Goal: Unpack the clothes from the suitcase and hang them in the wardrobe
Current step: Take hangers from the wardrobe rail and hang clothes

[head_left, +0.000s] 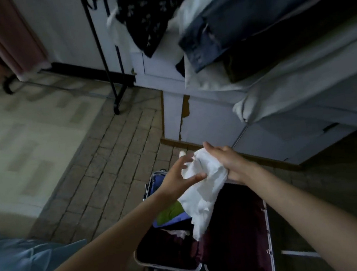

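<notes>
The right hand (227, 163) is gripping a white garment (204, 190), fingers curled round its upper end. The left hand (178, 177), at nine o'clock of the cloth, is touching its crumpled edge with fingers spread and relaxed. The garment is hanging down toward six o'clock, over the open suitcase (210, 267), which is lying on the tiled floor (113, 156) holding dark red, green and blue clothes. At one o'clock, denim and white clothes (248, 16) are hanging against a pale wardrobe front (205, 121).
</notes>
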